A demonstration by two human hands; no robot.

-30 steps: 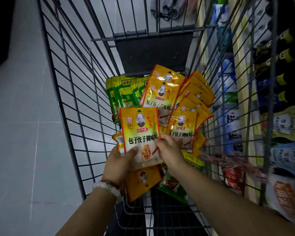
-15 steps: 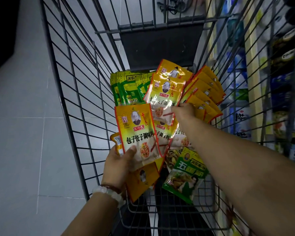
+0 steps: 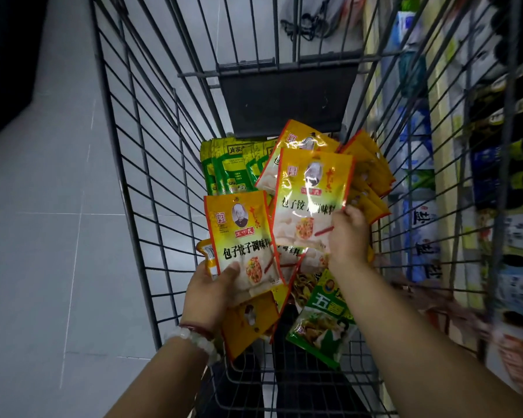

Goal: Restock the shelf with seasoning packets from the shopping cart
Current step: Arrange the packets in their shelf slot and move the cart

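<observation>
Seasoning packets (image 3: 366,173) lie heaped inside the wire shopping cart (image 3: 151,164). Left hand (image 3: 209,292) grips an upright yellow packet (image 3: 242,239), fingers clamped on its lower edge. Right hand (image 3: 349,233) pinches a second yellow packet (image 3: 311,194) above the heap, beside the shelf (image 3: 444,164).

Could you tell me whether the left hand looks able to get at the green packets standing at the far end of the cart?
Probably not yet: the left hand already holds yellow packets, and the green packets stand beyond them.
</observation>
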